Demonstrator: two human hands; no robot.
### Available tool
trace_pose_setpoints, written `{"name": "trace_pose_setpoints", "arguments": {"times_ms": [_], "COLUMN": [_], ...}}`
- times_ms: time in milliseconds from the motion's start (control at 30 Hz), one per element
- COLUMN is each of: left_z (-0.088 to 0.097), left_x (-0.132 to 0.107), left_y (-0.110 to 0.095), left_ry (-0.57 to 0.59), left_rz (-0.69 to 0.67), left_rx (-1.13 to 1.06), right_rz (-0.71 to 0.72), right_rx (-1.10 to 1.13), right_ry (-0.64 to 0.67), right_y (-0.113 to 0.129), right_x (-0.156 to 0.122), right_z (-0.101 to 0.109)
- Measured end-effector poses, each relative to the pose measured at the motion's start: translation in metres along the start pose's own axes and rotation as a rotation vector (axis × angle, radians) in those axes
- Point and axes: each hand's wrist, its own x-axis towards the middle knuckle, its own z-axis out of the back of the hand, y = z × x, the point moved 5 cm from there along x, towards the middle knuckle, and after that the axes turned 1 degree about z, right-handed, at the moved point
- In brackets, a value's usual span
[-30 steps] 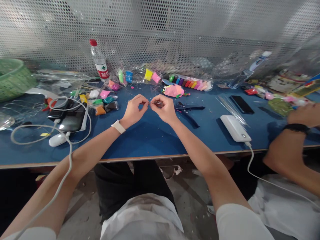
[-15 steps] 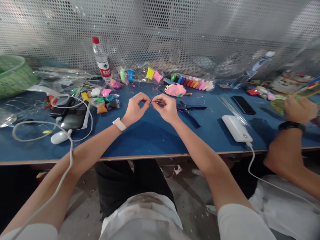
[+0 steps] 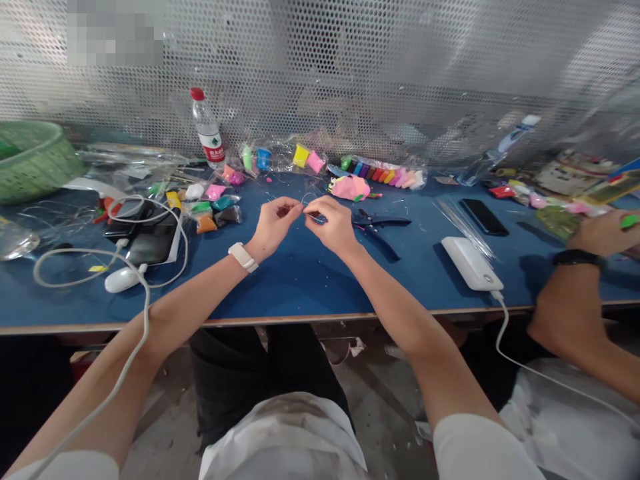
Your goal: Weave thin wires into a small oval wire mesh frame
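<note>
Over the middle of the blue table, my left hand point(image 3: 274, 228) and my right hand point(image 3: 332, 225) meet at the fingertips. Both are closed in a pinch on a thin wire point(image 3: 307, 196), which shows as a faint curve above the fingertips; most of it is hidden or too fine to follow. Just right of my right hand lie dark-handled pliers point(image 3: 380, 227) with their handles spread. Behind that hand sits a pink clay figure point(image 3: 349, 187) with green and orange bits.
Clay packets point(image 3: 204, 217), a capped bottle point(image 3: 207, 130) and cabled devices point(image 3: 150, 233) lie left. Clay sticks point(image 3: 385, 173) line the back. To the right are a white power bank point(image 3: 470, 264), a phone point(image 3: 484, 217) and a co-worker's hand point(image 3: 603, 233) with something green. A cable crosses my left arm.
The view has shifted slightly, so the table appears lower. My left fingers have straightened somewhat, and a wire curve now shows above the fingertips. The co-worker's hand has moved right and down.
</note>
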Motion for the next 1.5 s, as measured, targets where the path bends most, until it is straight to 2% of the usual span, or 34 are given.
{"name": "trace_pose_setpoints", "arguments": {"times_ms": [100,233,567,800,933,1067,1233,1500], "left_z": [-0.005,-0.007,-0.004,0.002,0.001,-0.001,0.001,0.002], "left_x": [0.0,-0.002,0.001,0.004,0.002,-0.002,-0.002,0.002], "left_y": [0.005,0.005,0.016,0.021,0.023,0.031,0.038,0.043], "left_ry": [0.053,0.077,-0.009,-0.077,-0.097,-0.121,-0.111,-0.081], "left_rz": [0.034,0.011,0.031,0.063,0.132,0.277,0.291,0.293], "left_rx": [-0.106,-0.119,-0.028,-0.078,-0.171,-0.276,-0.242,-0.223], "right_rz": [0.056,0.055,0.107,0.155,0.18,0.176,0.151,0.162], "right_rx": [-0.097,-0.088,-0.189,-0.197,-0.266,-0.282,-0.254,-0.177], "right_ry": [0.049,0.042,0.142,0.194,0.179,0.199,0.24,0.226], "right_y": [0.0,-0.002,-0.005,-0.003,-0.003,-0.006,-0.008,-0.013], "right_x": [-0.002,-0.004,-0.002,-0.002,-0.001,-0.001,-0.002,-0.003], "right_z": [-0.002,-0.002,-0.004,-0.008,-0.005,-0.005,-0.008,-0.007]}}
